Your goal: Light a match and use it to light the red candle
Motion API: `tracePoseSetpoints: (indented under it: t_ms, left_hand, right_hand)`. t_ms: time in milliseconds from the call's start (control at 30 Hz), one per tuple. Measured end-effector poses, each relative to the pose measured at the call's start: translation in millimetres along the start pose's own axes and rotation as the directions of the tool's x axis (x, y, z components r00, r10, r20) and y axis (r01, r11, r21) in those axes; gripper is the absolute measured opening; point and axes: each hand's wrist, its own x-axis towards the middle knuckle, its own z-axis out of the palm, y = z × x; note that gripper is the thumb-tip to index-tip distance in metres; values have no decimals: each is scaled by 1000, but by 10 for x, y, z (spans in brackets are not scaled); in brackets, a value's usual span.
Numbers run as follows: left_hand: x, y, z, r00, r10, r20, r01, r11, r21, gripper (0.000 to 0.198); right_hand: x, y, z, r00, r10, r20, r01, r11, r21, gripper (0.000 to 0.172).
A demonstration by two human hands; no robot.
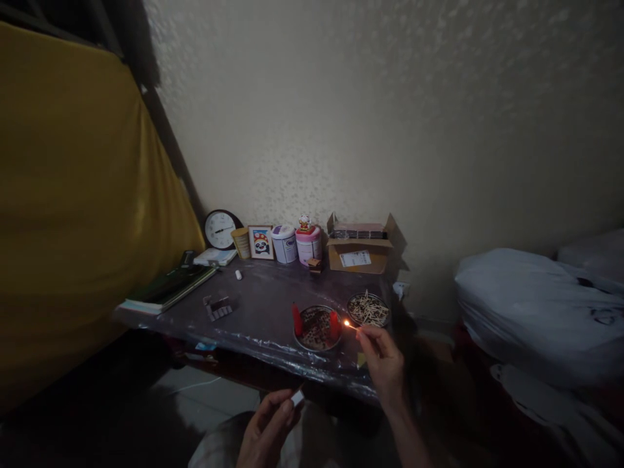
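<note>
two bare hands work at a low table [253, 312] wrapped in glossy plastic. the right hand [383, 361] pinches a thin lit matchstick [351, 326], its long axis roughly level, the flame tip pointing left at a red candle [334, 325] in a round metal dish [316, 328]. the left hand [266, 432] grips a small matchbox [297, 398].

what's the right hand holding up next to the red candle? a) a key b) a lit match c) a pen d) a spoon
b: the right hand pinches a lit match whose small flame burns just beside the red candle on the round tray, while the left hand holds a small matchbox.
</note>
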Motion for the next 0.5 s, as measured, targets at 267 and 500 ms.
tracePoseSetpoints:
  t_ms: [267, 500]
  left_hand:
    - [13, -17, -30, 1000, 2, -4, -2, 1000, 1, 37]
    - [3, 2, -26, 999, -38, -3, 38, 999, -23, 38]
  right_hand:
    - [83, 47, 72, 998, 66, -8, -65, 993, 102, 13]
    - [165, -13, 129, 999, 39, 11, -40, 997, 67, 14]
